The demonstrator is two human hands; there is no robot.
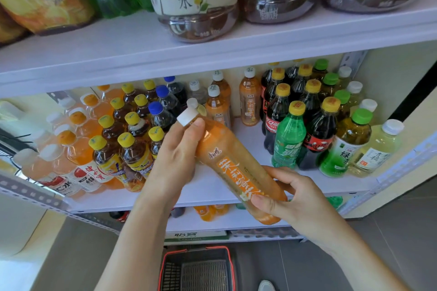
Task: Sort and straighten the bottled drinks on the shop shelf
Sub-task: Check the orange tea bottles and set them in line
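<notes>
An orange tea bottle [233,160] with a white cap is tilted in front of the middle shelf [212,186], cap pointing up and left. My left hand [176,156] grips its neck just below the cap. My right hand [290,198] holds its lower end, fingers curled round the base. Behind it, three matching orange bottles [249,99] stand upright at the back of the shelf.
Yellow-capped dark tea bottles [132,142] and pale orange drinks [78,156] crowd the shelf's left. Cola, green soda and green tea bottles [314,120] fill the right. Large bottles [196,0] stand on the shelf above. A red-rimmed basket [197,269] sits on the floor below.
</notes>
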